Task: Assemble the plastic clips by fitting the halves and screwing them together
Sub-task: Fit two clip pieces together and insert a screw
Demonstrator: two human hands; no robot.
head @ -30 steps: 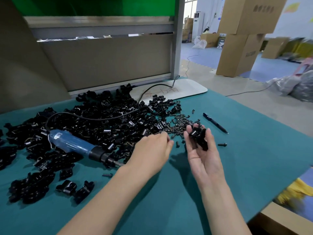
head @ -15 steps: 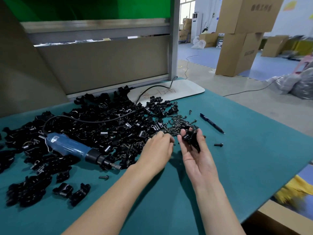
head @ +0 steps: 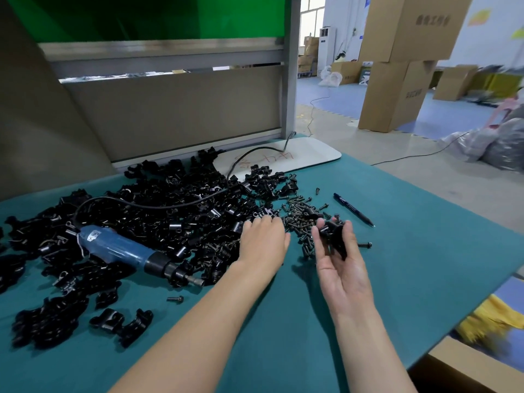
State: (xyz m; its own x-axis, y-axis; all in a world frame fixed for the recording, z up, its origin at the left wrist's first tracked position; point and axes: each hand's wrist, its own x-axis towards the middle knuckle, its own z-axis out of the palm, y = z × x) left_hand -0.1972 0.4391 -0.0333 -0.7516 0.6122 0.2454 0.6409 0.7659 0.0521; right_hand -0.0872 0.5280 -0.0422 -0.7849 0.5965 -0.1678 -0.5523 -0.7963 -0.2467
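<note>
Left hand (head: 263,242) has edged onto the screws (head: 300,219), grip hidden, cannot tell; right hand (head: 341,268) clasps a clip (head: 334,236).

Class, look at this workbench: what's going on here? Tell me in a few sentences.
A person works at a teal table. The right hand holds clip halves, palm up. The left hand reaches palm down towards the screws beside the clip pile; whether it has picked one cannot be seen. The blue electric screwdriver lies untouched on the pile.
</note>
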